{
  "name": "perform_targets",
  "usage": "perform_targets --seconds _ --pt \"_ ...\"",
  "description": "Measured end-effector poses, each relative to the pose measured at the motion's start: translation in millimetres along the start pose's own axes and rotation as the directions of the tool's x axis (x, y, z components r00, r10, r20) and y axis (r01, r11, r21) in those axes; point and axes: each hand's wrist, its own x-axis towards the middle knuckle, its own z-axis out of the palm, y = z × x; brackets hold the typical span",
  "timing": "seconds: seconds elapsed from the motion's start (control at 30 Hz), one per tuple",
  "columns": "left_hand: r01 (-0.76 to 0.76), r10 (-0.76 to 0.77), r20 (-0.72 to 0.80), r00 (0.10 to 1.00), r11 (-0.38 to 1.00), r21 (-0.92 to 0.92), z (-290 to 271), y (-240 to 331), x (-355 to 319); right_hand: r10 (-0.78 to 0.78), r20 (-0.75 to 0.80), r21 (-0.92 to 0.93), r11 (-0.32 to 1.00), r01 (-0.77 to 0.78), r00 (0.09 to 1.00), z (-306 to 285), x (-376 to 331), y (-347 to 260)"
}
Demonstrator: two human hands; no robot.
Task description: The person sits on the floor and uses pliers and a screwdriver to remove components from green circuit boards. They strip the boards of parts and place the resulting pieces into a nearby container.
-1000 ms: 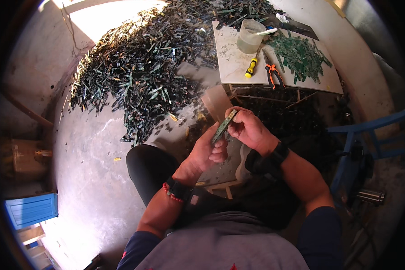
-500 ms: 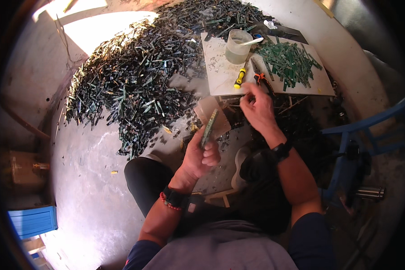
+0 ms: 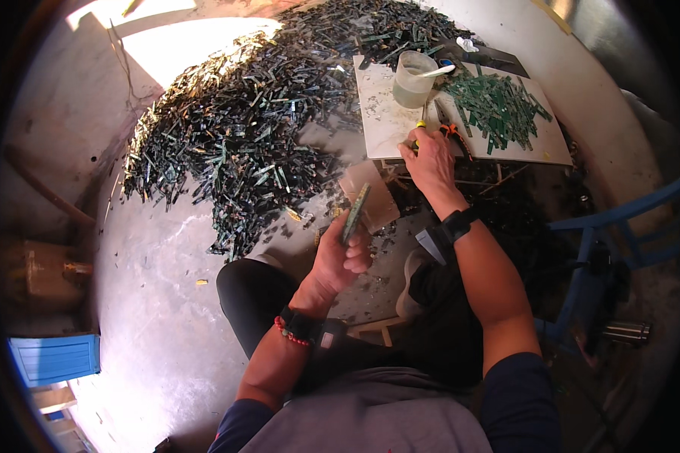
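Note:
My left hand (image 3: 342, 255) grips a long narrow green circuit strip (image 3: 355, 212), held up in front of my knee. My right hand (image 3: 429, 156) reaches out to the white board table (image 3: 381, 113) and rests on a yellow-handled screwdriver (image 3: 418, 130), beside orange-handled pliers (image 3: 455, 132); whether the fingers have closed around the screwdriver is not visible. A translucent plastic cup (image 3: 412, 78) with a white stick in it stands on the board. A heap of green strips (image 3: 497, 109) lies on the board's right half.
A large pile of dark green strips (image 3: 242, 128) spreads over the concrete floor to the left and back. A blue chair frame (image 3: 619, 241) stands at right. A blue box (image 3: 53, 359) sits at lower left. A brown slab (image 3: 370, 195) lies below the board.
My right hand let go of the strip and reached forward to the tools on the white board. My left hand keeps the strip and stayed near my knee.

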Motion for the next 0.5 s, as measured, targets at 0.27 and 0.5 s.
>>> perform_targets --seconds 0.27,0.5 --pt "-0.003 0.003 -0.025 1.0 1.0 0.001 2 2 -1 0.182 -0.118 0.441 0.891 -0.112 0.976 -54 -30 5" --pt "0.023 -0.018 -0.081 0.997 0.998 0.058 10 -2 4 0.256 0.284 0.94 0.116 -0.321 0.924 -115 -39 34"
